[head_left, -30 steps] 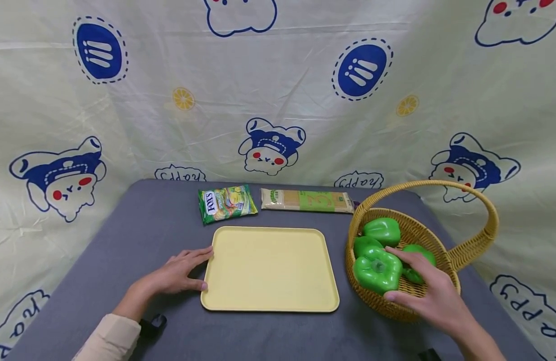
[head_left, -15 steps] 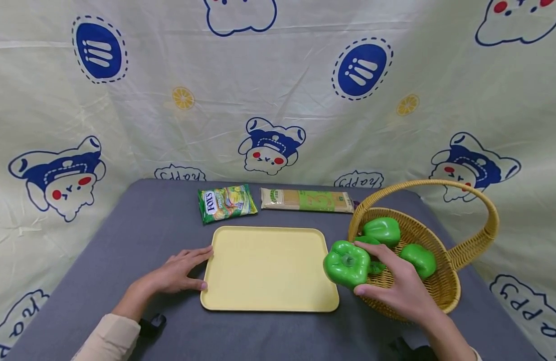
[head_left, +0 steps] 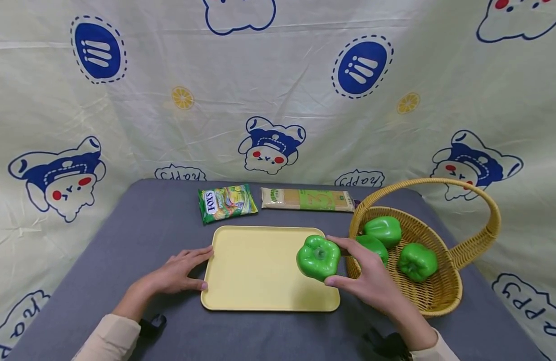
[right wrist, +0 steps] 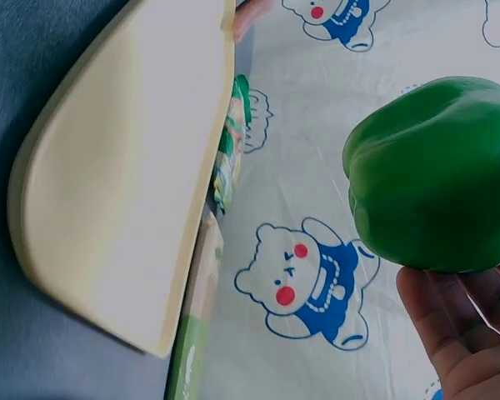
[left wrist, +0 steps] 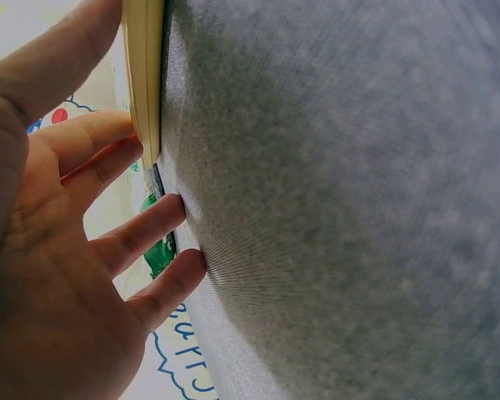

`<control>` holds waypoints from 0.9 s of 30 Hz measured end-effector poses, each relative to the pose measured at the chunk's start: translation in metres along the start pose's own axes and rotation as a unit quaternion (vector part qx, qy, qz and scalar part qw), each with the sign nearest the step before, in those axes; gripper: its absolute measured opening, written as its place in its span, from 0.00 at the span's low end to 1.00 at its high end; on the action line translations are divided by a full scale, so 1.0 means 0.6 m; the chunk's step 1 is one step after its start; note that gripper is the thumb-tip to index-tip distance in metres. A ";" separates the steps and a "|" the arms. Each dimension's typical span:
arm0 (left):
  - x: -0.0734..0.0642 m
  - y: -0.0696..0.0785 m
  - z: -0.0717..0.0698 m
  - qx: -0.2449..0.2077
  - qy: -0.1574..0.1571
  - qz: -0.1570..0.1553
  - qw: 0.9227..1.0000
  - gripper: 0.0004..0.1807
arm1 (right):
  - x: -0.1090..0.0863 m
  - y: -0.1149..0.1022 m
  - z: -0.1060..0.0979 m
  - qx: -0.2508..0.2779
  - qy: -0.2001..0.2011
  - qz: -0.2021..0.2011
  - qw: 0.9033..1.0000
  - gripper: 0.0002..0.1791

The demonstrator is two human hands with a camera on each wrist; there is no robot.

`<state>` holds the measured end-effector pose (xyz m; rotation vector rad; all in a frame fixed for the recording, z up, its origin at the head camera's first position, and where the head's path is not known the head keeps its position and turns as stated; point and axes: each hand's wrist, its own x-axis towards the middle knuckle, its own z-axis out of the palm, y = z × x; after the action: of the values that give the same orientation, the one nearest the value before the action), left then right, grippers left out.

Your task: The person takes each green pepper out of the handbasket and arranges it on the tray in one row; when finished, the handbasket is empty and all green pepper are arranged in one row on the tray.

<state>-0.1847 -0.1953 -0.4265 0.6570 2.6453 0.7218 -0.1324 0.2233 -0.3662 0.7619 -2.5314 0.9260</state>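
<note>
My right hand (head_left: 372, 276) grips a green bell pepper (head_left: 319, 257) between thumb and fingers, holding it above the right side of a pale yellow tray (head_left: 259, 271). In the right wrist view the pepper (right wrist: 437, 175) is clear of the tray, with fingertips beneath it. My left hand (head_left: 177, 272) rests at the tray's left edge, fingers straight and spread, its thumb and fingertips touching the rim. The left wrist view shows the hand (left wrist: 75, 217) with two fingers against the tray's side (left wrist: 143, 75) and two on the cloth.
A wicker basket (head_left: 433, 296) with a tall handle stands right of the tray, with several green peppers (head_left: 417, 261) inside. Behind the tray lie a green candy bag (head_left: 227, 203) and a long noodle packet (head_left: 307, 199). A printed curtain (head_left: 278, 75) hangs behind the grey table (head_left: 169, 336).
My right hand has lifted the bell pepper out of the basket and carried it left over the tray. My left hand has stayed at the tray's edge.
</note>
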 end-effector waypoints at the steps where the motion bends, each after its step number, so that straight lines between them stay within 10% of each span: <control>1: 0.000 0.000 0.000 0.000 0.000 -0.001 1.000 0.47 | 0.002 0.000 0.003 0.006 -0.002 -0.005 1.000 0.43; 27: 0.001 0.003 -0.002 -0.007 -0.001 -0.005 1.000 0.46 | 0.058 -0.007 0.107 0.151 -0.029 -0.001 0.988 0.36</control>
<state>-0.1851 -0.1942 -0.4248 0.6403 2.6374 0.7359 -0.1658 0.1649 -0.3945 0.8874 -2.4674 1.3251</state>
